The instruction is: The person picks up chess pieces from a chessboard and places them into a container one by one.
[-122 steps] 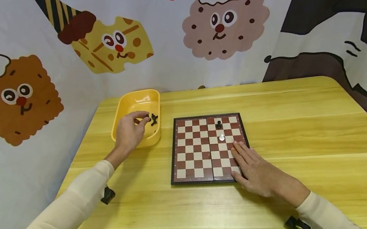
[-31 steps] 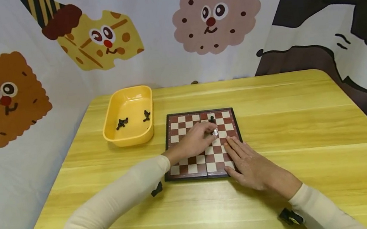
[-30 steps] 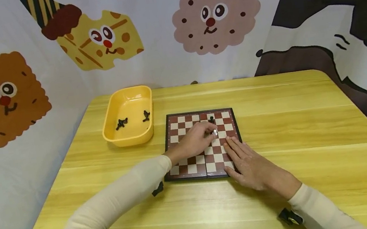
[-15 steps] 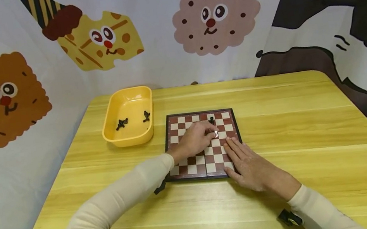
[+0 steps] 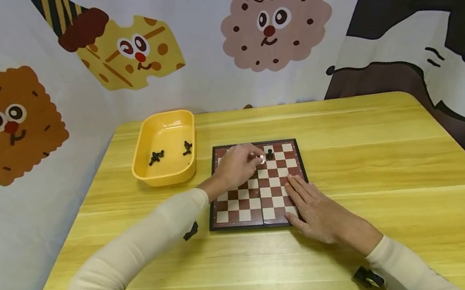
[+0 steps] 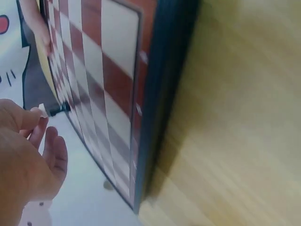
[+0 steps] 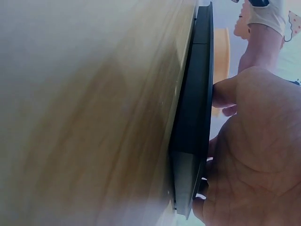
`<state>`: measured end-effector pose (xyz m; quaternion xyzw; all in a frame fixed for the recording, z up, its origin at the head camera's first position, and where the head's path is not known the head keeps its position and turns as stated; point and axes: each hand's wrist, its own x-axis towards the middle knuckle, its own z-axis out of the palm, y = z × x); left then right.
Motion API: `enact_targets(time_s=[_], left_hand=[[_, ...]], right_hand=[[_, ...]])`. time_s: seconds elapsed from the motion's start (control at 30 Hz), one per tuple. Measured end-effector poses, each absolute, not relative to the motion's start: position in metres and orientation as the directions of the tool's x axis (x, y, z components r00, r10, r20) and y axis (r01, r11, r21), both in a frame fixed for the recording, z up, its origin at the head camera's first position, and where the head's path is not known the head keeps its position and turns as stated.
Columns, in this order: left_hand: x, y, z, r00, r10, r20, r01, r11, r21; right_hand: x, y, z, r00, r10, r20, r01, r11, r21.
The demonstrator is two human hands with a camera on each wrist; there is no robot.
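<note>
My left hand [image 5: 237, 166] pinches a small white chess piece [image 5: 262, 159] between thumb and fingertips above the far half of the chessboard [image 5: 244, 205]. Just to its right, a black chess piece [image 5: 270, 154] stands on the board. In the left wrist view the white chess piece [image 6: 43, 110] shows at the fingertips, beside the black chess piece [image 6: 59, 109]. My right hand [image 5: 320, 212] rests with straight fingers on the board's near right edge. From the right wrist, the board's dark side [image 7: 193, 103] is visible under the thumb and fingers of that hand [image 7: 258, 150].
A yellow plastic tray [image 5: 166, 179] stands left of the board with several black chess pieces [image 5: 156, 157] lying in it. Wooden tabletop [image 5: 371, 145] surrounds the board. A curtain with cartoon prints [image 5: 207, 89] hangs behind the table.
My left hand came from the tray to the board and took hold of the white chess piece. It has since moved that piece away and to the left. The right hand stays put.
</note>
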<state>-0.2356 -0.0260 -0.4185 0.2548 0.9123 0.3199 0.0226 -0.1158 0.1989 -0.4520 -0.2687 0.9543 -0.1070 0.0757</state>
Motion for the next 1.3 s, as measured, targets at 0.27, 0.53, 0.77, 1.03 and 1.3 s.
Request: enact_targets(time_s=[0.27,0.53,0.77,1.03,1.3], left_hand=[[-0.241,-0.057,-0.405,-0.905,0.388,0.174,0.400,0.637,0.659],[-0.243,-0.091,-0.395,-0.925,0.307,0.225,0.378,0.673,0.636],[-0.245,-0.120,-0.390,-0.945,0.206,0.254,0.319,0.749,0.581],[-0.249,-0.154,-0.387,-0.959,0.115,0.258,0.241,0.809,0.536],[-0.249,-0.167,-0.386,-0.967,0.088,0.239,0.203,0.835,0.511]], right_hand=[[-0.113,0.202,-0.452,-0.847,-0.527,-0.077,-0.494,0.831,-0.254],[-0.113,0.203,-0.453,-0.848,-0.524,-0.077,-0.493,0.834,-0.249],[-0.113,0.203,-0.454,-0.847,-0.525,-0.078,-0.497,0.836,-0.231],[-0.114,0.202,-0.454,-0.842,-0.533,-0.079,-0.505,0.832,-0.229],[-0.114,0.202,-0.453,-0.843,-0.533,-0.076,-0.505,0.832,-0.232]])
